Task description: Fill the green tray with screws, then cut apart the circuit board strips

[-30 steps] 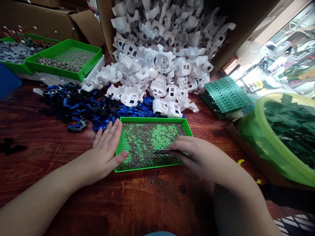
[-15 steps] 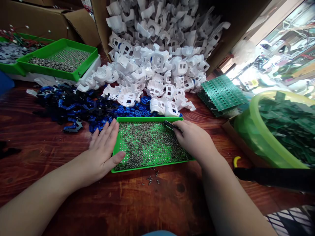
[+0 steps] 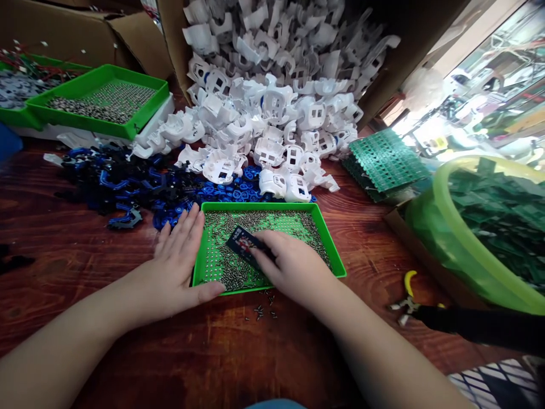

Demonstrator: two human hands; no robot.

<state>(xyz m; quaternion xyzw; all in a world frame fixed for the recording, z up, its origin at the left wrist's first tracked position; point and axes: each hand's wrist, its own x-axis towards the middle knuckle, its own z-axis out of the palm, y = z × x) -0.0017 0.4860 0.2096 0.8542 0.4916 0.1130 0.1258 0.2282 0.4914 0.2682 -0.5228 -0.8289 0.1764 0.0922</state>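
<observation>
Head view: at work over a shallow green plastic tray (image 3: 334, 250) of small metal screws (image 3: 233, 277), directly under the right hand and alongside the left, on a reddish-brown wooden table (image 3: 204, 346). Unclenched and holding nothing, fingers spread along the tray's left wall, thumb across its near corner: the left hand (image 3: 176, 278). Gripped in the right hand (image 3: 292, 261), thumb on its printed face: a thin dark printed card (image 3: 240, 243), angled leftward over the screws; contact with them impossible to tell. Toward the wearer from the right hand, just outside the near wall: a few loose metal screws (image 3: 259, 311). Beyond both hands: heaped white plastic shells (image 3: 272, 150). Past the left fingertips: tangled blue and black plastic parts (image 3: 128, 182).

Possible trouble, by judgement: more spillage toward the wearer, from too hard a card stroke against the low near wall; a skidding tray, from lost pressure under the left palm; a bent or slipping card, from an edge caught among packed screws.
</observation>
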